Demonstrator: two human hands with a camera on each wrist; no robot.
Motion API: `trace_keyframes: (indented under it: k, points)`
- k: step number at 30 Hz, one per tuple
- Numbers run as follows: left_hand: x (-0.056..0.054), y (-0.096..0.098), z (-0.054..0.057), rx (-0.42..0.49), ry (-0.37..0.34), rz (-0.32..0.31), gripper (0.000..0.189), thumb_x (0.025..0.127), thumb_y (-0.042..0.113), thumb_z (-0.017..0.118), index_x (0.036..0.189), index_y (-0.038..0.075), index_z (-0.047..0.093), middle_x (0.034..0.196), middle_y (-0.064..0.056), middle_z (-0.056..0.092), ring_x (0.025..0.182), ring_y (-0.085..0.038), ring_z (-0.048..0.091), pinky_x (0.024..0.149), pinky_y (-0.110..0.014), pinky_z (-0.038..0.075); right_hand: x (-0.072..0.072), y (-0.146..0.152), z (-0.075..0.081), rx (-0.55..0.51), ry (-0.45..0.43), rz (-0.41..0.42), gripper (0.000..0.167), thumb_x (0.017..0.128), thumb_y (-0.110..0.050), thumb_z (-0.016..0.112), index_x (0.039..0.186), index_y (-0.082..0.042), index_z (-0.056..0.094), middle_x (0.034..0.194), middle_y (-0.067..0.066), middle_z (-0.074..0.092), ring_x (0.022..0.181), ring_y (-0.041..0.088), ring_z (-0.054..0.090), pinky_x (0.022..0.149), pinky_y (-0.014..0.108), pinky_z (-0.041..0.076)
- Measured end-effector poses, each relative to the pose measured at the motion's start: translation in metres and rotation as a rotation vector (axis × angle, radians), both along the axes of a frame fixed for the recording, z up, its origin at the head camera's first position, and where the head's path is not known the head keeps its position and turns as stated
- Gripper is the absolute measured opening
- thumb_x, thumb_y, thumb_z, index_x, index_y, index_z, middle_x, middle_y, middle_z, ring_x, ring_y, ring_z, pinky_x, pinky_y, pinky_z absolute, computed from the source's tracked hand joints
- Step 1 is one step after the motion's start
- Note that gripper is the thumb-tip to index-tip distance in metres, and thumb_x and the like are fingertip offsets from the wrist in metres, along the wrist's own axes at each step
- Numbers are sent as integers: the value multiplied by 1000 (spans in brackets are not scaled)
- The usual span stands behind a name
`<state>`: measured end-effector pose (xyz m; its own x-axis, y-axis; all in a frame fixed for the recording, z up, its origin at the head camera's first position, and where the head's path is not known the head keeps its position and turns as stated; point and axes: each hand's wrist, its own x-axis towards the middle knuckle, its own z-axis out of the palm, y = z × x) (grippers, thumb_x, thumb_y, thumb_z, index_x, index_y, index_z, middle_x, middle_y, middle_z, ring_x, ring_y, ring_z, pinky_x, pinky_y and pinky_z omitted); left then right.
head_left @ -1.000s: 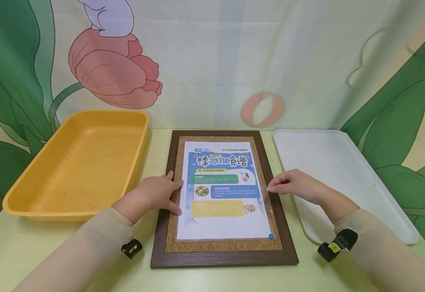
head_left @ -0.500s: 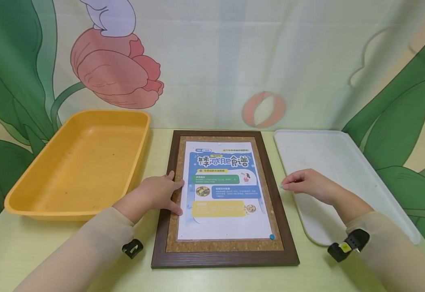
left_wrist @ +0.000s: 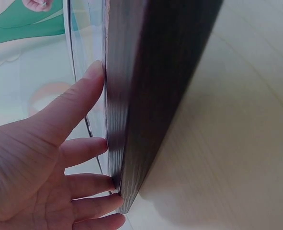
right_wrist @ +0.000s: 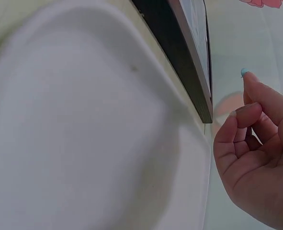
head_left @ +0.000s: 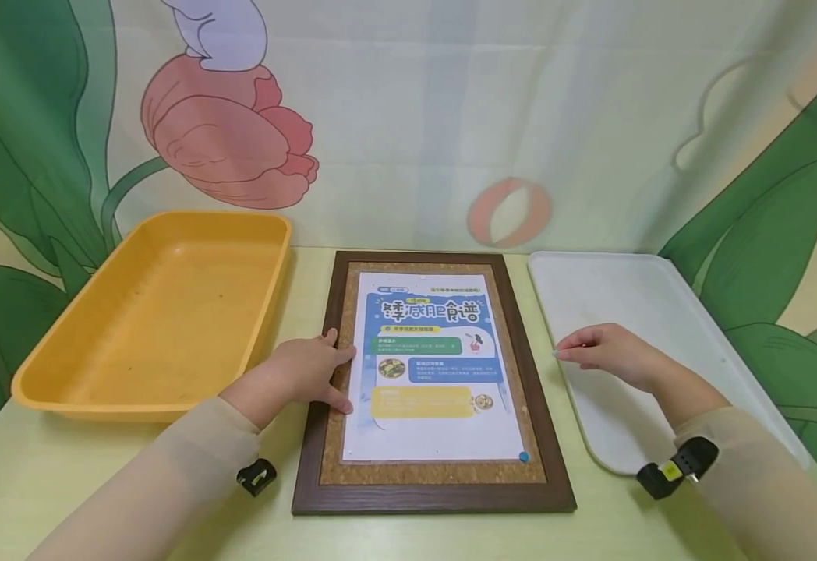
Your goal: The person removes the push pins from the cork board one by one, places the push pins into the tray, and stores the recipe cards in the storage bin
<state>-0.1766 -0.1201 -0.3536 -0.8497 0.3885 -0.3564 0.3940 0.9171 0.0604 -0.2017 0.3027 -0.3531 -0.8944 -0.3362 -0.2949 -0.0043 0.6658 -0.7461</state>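
Note:
A cork board (head_left: pixel 433 474) in a dark brown wooden frame (head_left: pixel 433 499) lies on the table, bearing a printed paper sheet (head_left: pixel 426 440) with a blue heading and Chinese text. A blue thumbtack (head_left: pixel 524 456) sits at the sheet's lower right corner. My left hand (head_left: pixel 303 370) rests on the frame's left side, fingers spread and thumb toward the sheet's edge; the left wrist view shows its fingertips along the frame (left_wrist: pixel 127 96). Right of the frame, over the white tray's left rim, my right hand (head_left: pixel 608 354) pinches a small light blue thumbtack (right_wrist: pixel 244 72) between thumb and forefinger.
A deep yellow tub (head_left: pixel 149 327) stands to the left of the board. To the right lies a shallow white tray (head_left: pixel 633 296), its rim close to the frame. Behind the table hangs a printed cloth (head_left: pixel 394 117) with plants and a flower.
My right hand has drawn back rightward from the board's right edge to the white tray's rim, still pinching the small light blue thumbtack. The left hand stays on the frame.

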Motion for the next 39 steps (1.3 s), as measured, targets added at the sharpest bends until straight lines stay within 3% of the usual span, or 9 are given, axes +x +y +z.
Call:
trace_keyframes:
  k: [10,19,29,36,39]
  points:
    - [-1,2,-1,-5,-2,-6,88,70,57,72,140,12,44,145,-25,31,127,-37,40,88,-46,44,-9,16,-4,9,-13,-34,40,89,-27,64,112,6,62,111,13,63,100,18,56,85,36,47]
    - [-2,5,1,-15,-17,-5,88,71,57,72,141,13,43,146,-24,30,128,-37,39,89,-46,43,-17,27,-2,16,-23,-50,45,90,-28,63,116,8,59,116,17,60,107,25,55,90,39,45]
    - [-1,2,1,-4,-4,8,87,70,56,73,140,13,44,145,-24,31,128,-37,39,87,-46,45,-22,34,-5,-9,-40,-66,46,90,-27,62,116,10,58,116,18,61,100,13,56,82,25,46]
    - [0,1,2,6,-4,12,87,70,55,74,140,13,44,145,-24,30,127,-37,40,85,-45,46,-26,38,-6,21,-36,-71,49,90,-32,62,118,8,58,119,18,59,107,21,54,88,33,46]
    - [0,1,2,6,-1,8,88,70,56,73,140,13,44,145,-24,30,127,-37,40,85,-45,46,-28,42,-6,32,-39,-83,50,90,-33,62,119,7,58,120,17,59,107,21,54,86,30,46]
